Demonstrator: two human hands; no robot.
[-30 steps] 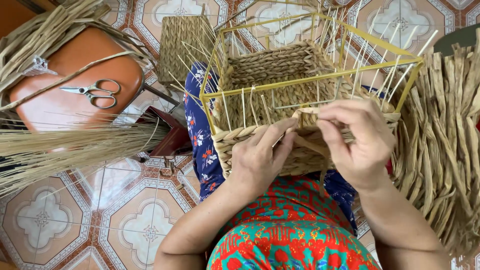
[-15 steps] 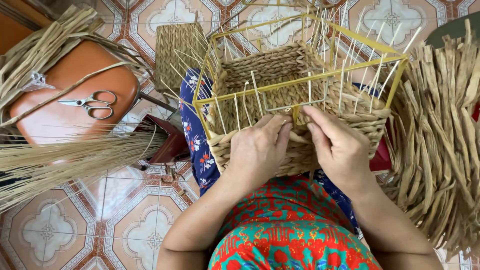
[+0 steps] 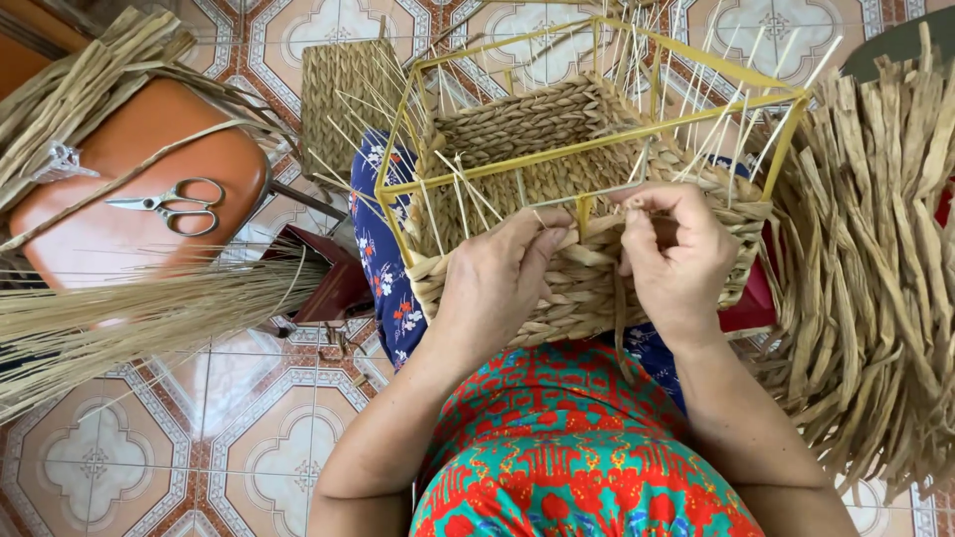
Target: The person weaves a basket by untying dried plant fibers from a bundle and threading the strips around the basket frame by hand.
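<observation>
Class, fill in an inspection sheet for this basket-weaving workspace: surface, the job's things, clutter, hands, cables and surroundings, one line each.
Surface: patterned tiled floor; the work rests on the person's lap.
Job's things: half-woven straw basket built around a yellow rectangular metal frame, thin pale stakes standing upright along its sides.
Clutter: silver scissors lying on an orange rounded stool; loose bundle of thin dry reeds; pile of flat dried straw strips.
Hands: left hand presses on the basket's near wall; right hand pinches a straw strand at the rim.
Cables: nothing seen.
Surroundings: small woven square panel lying on the floor behind.
</observation>
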